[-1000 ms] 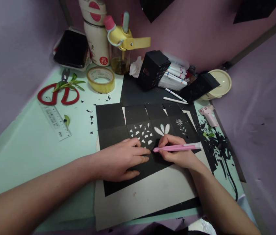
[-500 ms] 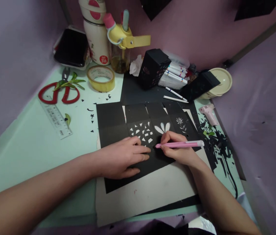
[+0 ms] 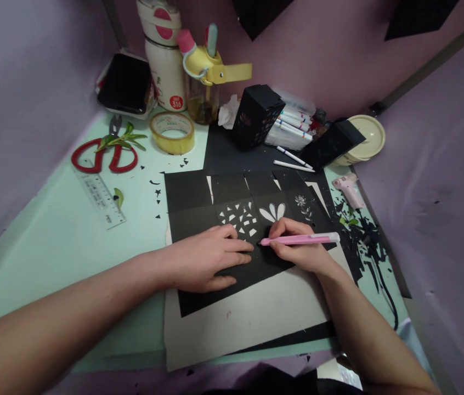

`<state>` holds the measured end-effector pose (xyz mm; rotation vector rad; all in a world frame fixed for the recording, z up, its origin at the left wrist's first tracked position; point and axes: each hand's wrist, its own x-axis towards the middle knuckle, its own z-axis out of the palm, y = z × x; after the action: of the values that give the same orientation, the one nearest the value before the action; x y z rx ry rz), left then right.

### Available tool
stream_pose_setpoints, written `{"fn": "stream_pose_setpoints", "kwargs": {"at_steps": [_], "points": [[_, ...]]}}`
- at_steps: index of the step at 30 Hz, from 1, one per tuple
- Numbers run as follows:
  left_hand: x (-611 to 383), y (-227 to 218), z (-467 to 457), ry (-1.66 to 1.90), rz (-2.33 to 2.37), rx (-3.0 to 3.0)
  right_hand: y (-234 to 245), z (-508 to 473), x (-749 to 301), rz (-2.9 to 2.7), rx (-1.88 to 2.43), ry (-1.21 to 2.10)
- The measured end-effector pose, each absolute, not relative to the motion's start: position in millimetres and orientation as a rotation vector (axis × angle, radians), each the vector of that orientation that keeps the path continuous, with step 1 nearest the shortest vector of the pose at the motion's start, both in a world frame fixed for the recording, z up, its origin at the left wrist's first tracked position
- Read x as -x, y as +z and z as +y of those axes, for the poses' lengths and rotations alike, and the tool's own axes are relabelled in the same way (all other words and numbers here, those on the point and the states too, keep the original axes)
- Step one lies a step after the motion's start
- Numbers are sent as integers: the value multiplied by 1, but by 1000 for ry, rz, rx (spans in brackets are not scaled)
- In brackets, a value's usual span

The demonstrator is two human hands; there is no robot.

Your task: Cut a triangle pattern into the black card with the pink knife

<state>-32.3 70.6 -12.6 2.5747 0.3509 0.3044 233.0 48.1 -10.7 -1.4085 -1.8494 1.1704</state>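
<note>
A black paper sheet with cut-out white shapes lies on a pale board on the mint table. My left hand lies flat on the black sheet, fingers stretched out and pressing it down. My right hand grips a pink craft knife, its tip touching the sheet just right of my left fingertips, below a white petal cut-out.
Red scissors, a clear ruler and a tape roll lie at the left. Bottles, a black paper box, markers, a cream lid and a pink glue gun stand behind. Black scraps lie at the right.
The knife tip has shifted slightly up and right along the sheet. My left hand stays pressed on the paper. The view has drifted a little.
</note>
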Motion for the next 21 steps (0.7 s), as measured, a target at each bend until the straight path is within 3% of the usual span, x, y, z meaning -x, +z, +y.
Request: {"fn": "stream_pose_setpoints", "kwargs": {"at_steps": [21], "points": [[33, -11, 72, 336, 336, -2548, -9, 49, -231, -1939, 1374, 1176]]}}
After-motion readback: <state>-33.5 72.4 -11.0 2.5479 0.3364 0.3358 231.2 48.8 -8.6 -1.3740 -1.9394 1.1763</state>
